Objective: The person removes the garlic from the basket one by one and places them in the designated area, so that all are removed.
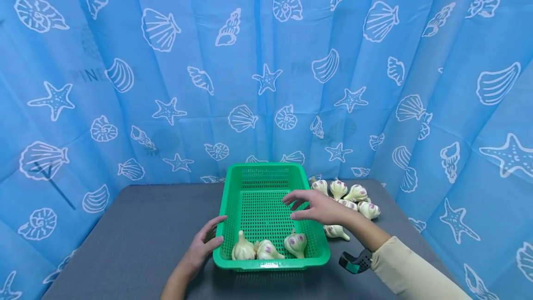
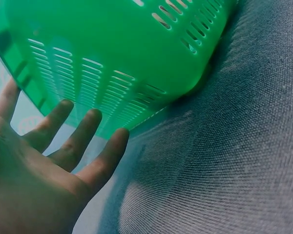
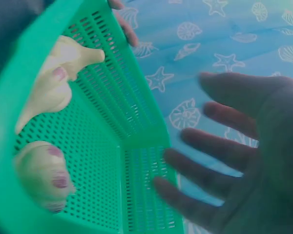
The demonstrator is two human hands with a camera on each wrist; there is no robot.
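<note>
A green plastic basket (image 1: 266, 265) with slotted walls stands on the grey table. Three garlic bulbs lie along its near end: one at the left (image 1: 243, 248), a middle one (image 1: 268, 250) and one at the right (image 1: 295, 243). My left hand (image 1: 200, 246) rests against the basket's left rim, fingers spread along the outer wall in the left wrist view. Over the basket's right side hovers my right hand (image 1: 314, 206), its fingers apart and nothing between them; the right wrist view shows the same empty hand (image 3: 234, 146).
Right of the basket lies a group of several garlic bulbs (image 1: 357, 192), with one bulb (image 1: 335, 232) nearer the basket wall. A blue curtain (image 1: 266, 82) with white shell prints hangs behind the grey table (image 1: 166, 216). The right wrist wears a dark band (image 1: 356, 262).
</note>
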